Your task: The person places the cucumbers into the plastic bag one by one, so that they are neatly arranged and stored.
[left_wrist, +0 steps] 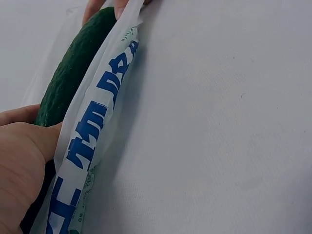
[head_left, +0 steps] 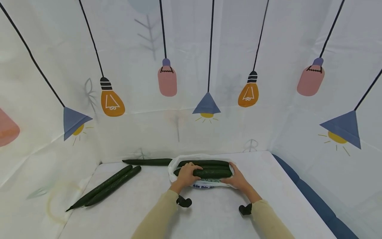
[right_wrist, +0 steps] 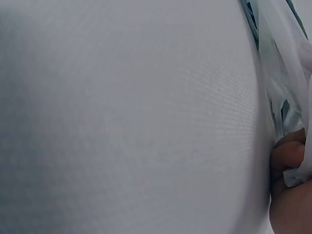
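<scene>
A white plastic bag (head_left: 175, 171) with blue and green print lies on the table with several long dark green cucumbers (head_left: 210, 173) in its opening. My left hand (head_left: 186, 175) reaches over the bag's front and grips the nearest cucumber (left_wrist: 73, 68) near its left end. At the bag's right end, my right hand (head_left: 237, 179) holds the plastic, its thumb and fingers spread around the cucumbers' ends. Curled fingers (right_wrist: 287, 156) with white plastic in them show at the right wrist view's edge; most of that hand is out of that view.
Two cucumbers (head_left: 110, 186) lie side by side at a slant on the table's left. Another cucumber (head_left: 147, 162) lies along the back edge, reaching to the bag. White table (head_left: 215, 215) surface extends before the hands. A printed curtain (head_left: 185, 132) hangs behind; a blue cushioned edge (head_left: 316, 199) runs at right.
</scene>
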The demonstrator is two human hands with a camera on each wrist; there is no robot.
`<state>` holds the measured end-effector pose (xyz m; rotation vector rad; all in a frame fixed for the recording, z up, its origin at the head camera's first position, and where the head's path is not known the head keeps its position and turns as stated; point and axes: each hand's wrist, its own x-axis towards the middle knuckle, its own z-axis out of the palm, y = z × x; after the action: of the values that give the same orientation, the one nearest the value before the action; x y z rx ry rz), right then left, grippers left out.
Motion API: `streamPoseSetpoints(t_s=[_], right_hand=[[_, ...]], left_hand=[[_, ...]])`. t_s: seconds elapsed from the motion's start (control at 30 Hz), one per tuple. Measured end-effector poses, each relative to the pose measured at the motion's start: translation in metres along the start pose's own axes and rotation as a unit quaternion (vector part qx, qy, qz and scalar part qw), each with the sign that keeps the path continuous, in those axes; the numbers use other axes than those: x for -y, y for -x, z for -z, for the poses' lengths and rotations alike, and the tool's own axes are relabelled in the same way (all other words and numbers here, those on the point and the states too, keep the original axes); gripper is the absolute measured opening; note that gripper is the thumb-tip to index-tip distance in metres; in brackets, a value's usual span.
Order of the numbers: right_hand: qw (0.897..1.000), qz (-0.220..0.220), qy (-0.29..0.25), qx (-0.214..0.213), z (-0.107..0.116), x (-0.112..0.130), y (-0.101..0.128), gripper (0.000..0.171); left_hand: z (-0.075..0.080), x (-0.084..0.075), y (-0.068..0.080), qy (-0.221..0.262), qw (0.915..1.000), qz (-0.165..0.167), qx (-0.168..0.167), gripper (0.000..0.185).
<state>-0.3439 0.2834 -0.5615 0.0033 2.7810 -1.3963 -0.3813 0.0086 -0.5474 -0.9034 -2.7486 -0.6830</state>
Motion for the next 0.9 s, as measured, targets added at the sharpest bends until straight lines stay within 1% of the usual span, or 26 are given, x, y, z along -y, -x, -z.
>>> streamPoseSetpoints(t_s=[0.1, 0.2, 0.43, 0.63, 0.77, 0.9], right_hand=[[1.0, 0.006, 0.002, -0.004, 0.002, 0.001, 0.002, 0.109], [1.0, 0.011, 0.005, -0.006, 0.003, 0.001, 0.002, 0.108], [1.0, -0.002, 0.003, -0.01, 0.004, 0.0, 0.002, 0.105], [0.999, -0.003, -0.03, -0.017, 0.002, 0.006, -0.004, 0.099], [0.999, -0.015, -0.048, -0.02, 0.003, 0.011, -0.004, 0.095], [0.998, -0.024, -0.048, -0.029, 0.003, 0.012, -0.004, 0.089]], left_hand=[[-0.002, 0.0, -0.001, -0.002, 1.0, -0.005, -0.006, 0.041], [-0.004, 0.0, -0.002, 0.0, 1.0, -0.003, -0.005, 0.041], [-0.006, -0.001, -0.001, 0.014, 0.9999, 0.007, 0.001, 0.04], [-0.004, 0.002, -0.001, 0.017, 0.9998, 0.004, -0.009, 0.039], [-0.004, 0.003, 0.0, 0.026, 0.9997, 0.002, -0.002, 0.039], [-0.004, 0.002, -0.001, 0.042, 0.9991, 0.004, 0.002, 0.039]])
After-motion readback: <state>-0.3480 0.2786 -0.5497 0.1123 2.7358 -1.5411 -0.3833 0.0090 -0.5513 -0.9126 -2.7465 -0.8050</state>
